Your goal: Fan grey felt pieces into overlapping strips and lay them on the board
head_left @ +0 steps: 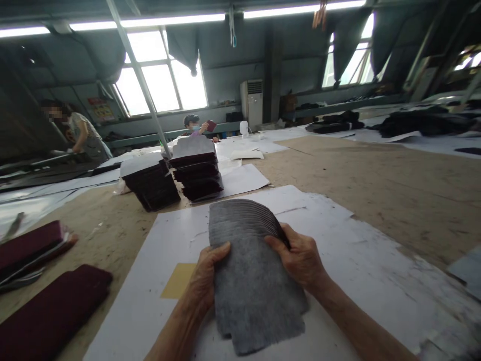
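Left hand (205,273) and right hand (302,256), fingers (221,250) gripping grey sheets (255,286), over white paper (145,281) on a brown table (376,180); windows (155,82) beyond.

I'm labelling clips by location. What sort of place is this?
Probably a textile or garment-cutting workshop: a broad worktable bears stacks of dark cut pieces, a fanned stack of gray fabric-like sheets is being held, and strip lights run overhead.

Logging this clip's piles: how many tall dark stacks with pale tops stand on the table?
2: the left stack and, beside it, the right stack, both beyond the grey sheets. Others may be hidden behind them.
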{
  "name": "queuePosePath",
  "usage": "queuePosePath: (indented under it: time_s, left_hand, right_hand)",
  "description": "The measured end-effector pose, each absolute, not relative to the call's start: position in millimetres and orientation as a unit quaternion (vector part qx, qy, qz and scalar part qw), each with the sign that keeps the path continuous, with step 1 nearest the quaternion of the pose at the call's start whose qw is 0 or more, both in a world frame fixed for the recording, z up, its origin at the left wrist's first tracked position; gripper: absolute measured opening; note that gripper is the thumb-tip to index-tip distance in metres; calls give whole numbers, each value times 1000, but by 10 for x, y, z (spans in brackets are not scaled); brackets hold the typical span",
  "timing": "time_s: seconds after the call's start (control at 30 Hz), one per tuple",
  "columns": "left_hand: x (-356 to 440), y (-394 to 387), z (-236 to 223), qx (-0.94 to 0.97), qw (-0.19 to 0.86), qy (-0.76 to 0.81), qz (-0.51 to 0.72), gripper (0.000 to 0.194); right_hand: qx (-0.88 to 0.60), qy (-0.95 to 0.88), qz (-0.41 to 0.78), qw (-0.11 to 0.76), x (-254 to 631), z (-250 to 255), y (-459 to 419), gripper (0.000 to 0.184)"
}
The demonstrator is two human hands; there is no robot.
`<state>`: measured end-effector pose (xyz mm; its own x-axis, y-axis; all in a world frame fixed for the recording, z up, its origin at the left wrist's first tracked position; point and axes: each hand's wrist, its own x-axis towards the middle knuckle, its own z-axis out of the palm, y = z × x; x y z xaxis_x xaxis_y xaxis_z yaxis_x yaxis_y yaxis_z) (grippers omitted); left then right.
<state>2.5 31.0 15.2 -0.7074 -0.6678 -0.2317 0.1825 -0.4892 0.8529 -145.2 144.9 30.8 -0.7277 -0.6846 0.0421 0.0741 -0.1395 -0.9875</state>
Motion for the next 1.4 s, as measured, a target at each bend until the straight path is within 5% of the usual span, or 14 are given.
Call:
queuePosePath:
  time_s: [0.37, 0.6, 0.83, 1.13, 1.23, 1.4]
  left_hand:
    - [23, 241, 143, 321, 340, -482, -741, 42]
    - [-12, 202, 37, 381, 279, -531, -704, 34]
    - [-62, 137, -26, 424, 241, -607, -627, 31]
    - [-79, 70, -60, 440, 222, -636, -594, 26]
    - [-86, 73, -72, 443, 225, -641, -585, 27]
    - [-76, 95, -50, 442, 226, -650, -575, 27]
  right_hand:
    - [-301, 611, -625, 382, -1459, 232, 1424, 42]
    - [-338, 743, -521, 249, -1528, 184, 1440, 25]
    - [-398, 815, -421, -8, -1462, 179, 1483, 28]
    - [-652, 728, -202, -59, -1129, 179, 2143, 15]
    - [-644, 734, -204, -61, -1177, 312, 2129, 19]
    - [-597, 712, -306, -210, -1241, 392, 1873, 16]
